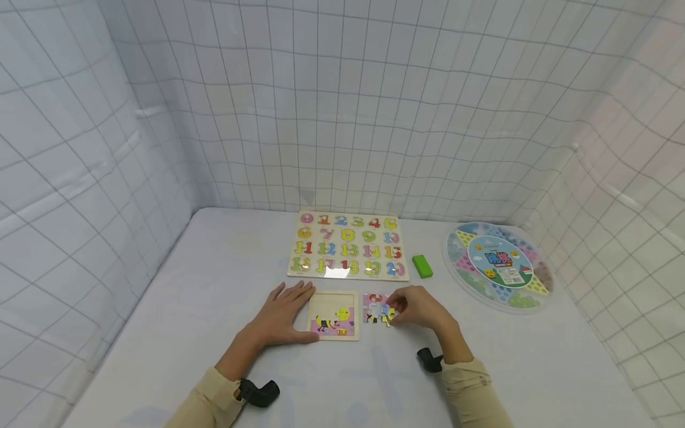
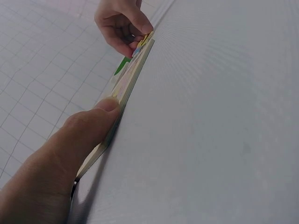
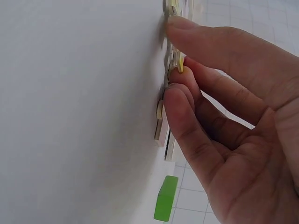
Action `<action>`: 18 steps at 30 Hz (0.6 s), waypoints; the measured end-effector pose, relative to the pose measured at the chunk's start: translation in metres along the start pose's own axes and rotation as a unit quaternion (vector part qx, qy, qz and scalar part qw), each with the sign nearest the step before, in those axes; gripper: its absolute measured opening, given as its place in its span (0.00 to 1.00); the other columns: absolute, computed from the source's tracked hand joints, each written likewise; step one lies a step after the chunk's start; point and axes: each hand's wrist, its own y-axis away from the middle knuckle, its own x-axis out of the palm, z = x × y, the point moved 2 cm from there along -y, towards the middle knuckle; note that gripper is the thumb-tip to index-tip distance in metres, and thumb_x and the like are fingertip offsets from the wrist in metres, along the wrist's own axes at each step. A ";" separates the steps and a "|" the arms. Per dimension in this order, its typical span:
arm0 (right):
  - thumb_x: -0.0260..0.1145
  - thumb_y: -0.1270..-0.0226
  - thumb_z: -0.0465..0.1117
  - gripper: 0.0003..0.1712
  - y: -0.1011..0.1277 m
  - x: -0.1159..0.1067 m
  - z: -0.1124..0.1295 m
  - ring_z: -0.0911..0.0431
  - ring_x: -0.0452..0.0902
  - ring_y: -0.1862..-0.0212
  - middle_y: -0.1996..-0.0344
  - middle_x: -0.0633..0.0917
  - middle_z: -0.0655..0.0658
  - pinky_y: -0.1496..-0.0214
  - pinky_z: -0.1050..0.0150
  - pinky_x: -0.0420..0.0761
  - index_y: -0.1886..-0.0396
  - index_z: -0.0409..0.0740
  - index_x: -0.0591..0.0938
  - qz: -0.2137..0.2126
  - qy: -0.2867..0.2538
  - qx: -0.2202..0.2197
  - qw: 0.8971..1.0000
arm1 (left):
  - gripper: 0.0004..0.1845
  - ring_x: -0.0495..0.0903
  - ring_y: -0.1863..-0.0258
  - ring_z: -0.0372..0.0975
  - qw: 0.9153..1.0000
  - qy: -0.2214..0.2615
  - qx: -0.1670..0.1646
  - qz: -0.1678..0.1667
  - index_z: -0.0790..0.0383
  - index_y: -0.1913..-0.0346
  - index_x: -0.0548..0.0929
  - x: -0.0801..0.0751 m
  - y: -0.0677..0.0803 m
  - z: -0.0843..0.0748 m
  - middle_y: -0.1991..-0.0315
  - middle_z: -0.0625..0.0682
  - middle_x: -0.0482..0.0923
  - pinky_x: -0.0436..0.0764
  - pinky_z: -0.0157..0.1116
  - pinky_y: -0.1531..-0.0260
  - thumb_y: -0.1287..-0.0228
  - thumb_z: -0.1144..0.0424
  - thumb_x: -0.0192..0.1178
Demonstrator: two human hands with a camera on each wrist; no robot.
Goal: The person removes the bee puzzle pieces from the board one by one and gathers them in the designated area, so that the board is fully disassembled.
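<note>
A small wooden puzzle frame [image 1: 333,315] lies on the white table in front of me, partly filled with a yellow and pink picture. My left hand [image 1: 280,318] lies flat against its left edge, thumb pressing the frame's edge [image 2: 108,125]. Just right of the frame sits a pile of loose puzzle pieces [image 1: 376,308]. My right hand [image 1: 414,306] has its fingers curled over that pile and pinches a thin yellow piece [image 3: 180,62] between thumb and fingers. The other pieces [image 3: 162,123] lie stacked under the fingertips.
A number peg board [image 1: 348,245] lies behind the frame. A green block [image 1: 422,266] sits right of it, also in the right wrist view [image 3: 165,199]. A round checkers board [image 1: 498,264] rests at the far right. Gridded cloth walls [image 1: 107,148] enclose the table.
</note>
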 end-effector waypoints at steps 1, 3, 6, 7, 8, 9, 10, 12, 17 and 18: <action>0.77 0.60 0.37 0.18 0.000 0.000 -0.001 0.59 0.72 0.70 0.74 0.79 0.52 0.67 0.68 0.75 0.65 0.44 0.83 0.001 -0.001 0.003 1.000 | 0.58 0.52 0.29 0.43 1.000 0.000 0.000 0.000 0.52 0.30 0.57 0.000 0.000 0.000 0.29 0.47 0.55 0.46 0.52 0.31 0.62 0.18 0.44; 0.76 0.60 0.37 0.18 0.000 0.001 -0.001 0.59 0.72 0.69 0.74 0.79 0.52 0.67 0.67 0.75 0.65 0.44 0.83 0.004 -0.004 0.006 1.000 | 0.58 0.52 0.29 0.43 1.000 0.000 0.000 0.000 0.52 0.30 0.57 0.000 0.000 0.000 0.29 0.47 0.55 0.46 0.52 0.31 0.62 0.18 0.44; 0.76 0.59 0.37 0.18 0.000 0.002 -0.002 0.59 0.72 0.69 0.73 0.79 0.52 0.66 0.67 0.75 0.64 0.45 0.83 0.007 -0.005 0.006 1.000 | 0.58 0.52 0.29 0.43 1.000 -0.003 -0.002 0.000 0.51 0.30 0.57 0.001 0.000 0.000 0.29 0.47 0.55 0.46 0.52 0.31 0.62 0.17 0.43; 0.76 0.59 0.37 0.18 0.000 0.002 -0.002 0.59 0.72 0.69 0.73 0.79 0.53 0.66 0.67 0.75 0.64 0.45 0.83 0.008 -0.004 0.004 1.000 | 0.58 0.52 0.29 0.43 1.000 -0.003 -0.002 0.000 0.51 0.30 0.57 0.001 0.000 0.000 0.29 0.46 0.55 0.46 0.52 0.31 0.62 0.17 0.43; 0.76 0.60 0.37 0.18 -0.001 0.002 -0.002 0.59 0.72 0.69 0.73 0.79 0.53 0.66 0.67 0.75 0.64 0.45 0.83 0.008 -0.003 0.003 1.000 | 0.58 0.52 0.29 0.42 1.000 -0.003 -0.002 -0.001 0.51 0.30 0.57 0.001 0.000 0.000 0.29 0.46 0.55 0.46 0.52 0.31 0.62 0.17 0.43; 0.76 0.59 0.37 0.18 -0.001 0.003 -0.002 0.59 0.72 0.69 0.73 0.79 0.53 0.66 0.67 0.75 0.64 0.45 0.83 0.008 -0.001 0.002 1.000 | 0.58 0.52 0.29 0.42 1.000 -0.003 -0.002 -0.001 0.51 0.30 0.57 0.002 0.000 0.000 0.29 0.46 0.55 0.46 0.52 0.31 0.62 0.17 0.43; 0.76 0.60 0.37 0.18 -0.001 0.003 -0.003 0.59 0.72 0.68 0.73 0.79 0.53 0.65 0.67 0.75 0.63 0.45 0.83 0.008 0.000 0.001 1.000 | 0.58 0.52 0.29 0.42 1.000 -0.003 -0.002 -0.001 0.51 0.30 0.57 0.002 0.000 0.000 0.29 0.46 0.55 0.45 0.51 0.31 0.62 0.17 0.43; 0.76 0.60 0.38 0.19 -0.001 0.003 -0.003 0.59 0.72 0.68 0.73 0.79 0.53 0.65 0.67 0.75 0.63 0.45 0.84 0.008 -0.001 0.001 1.000 | 0.58 0.52 0.29 0.42 1.000 -0.004 -0.003 -0.001 0.51 0.30 0.57 0.002 0.000 0.001 0.29 0.46 0.54 0.46 0.51 0.31 0.62 0.17 0.43; 0.76 0.59 0.38 0.18 -0.001 0.003 -0.003 0.59 0.72 0.68 0.73 0.79 0.53 0.65 0.68 0.75 0.64 0.44 0.84 0.009 -0.001 -0.006 1.000 | 0.57 0.52 0.29 0.42 1.000 -0.004 -0.004 -0.003 0.50 0.30 0.57 0.002 0.001 0.000 0.29 0.46 0.55 0.46 0.51 0.31 0.62 0.17 0.43; 0.76 0.59 0.37 0.18 -0.001 0.003 -0.003 0.60 0.72 0.68 0.73 0.79 0.53 0.66 0.68 0.75 0.64 0.44 0.84 0.008 -0.001 -0.008 1.000 | 0.57 0.52 0.29 0.42 1.000 -0.003 -0.005 -0.003 0.50 0.30 0.57 0.002 0.001 0.000 0.29 0.46 0.55 0.46 0.52 0.31 0.62 0.18 0.43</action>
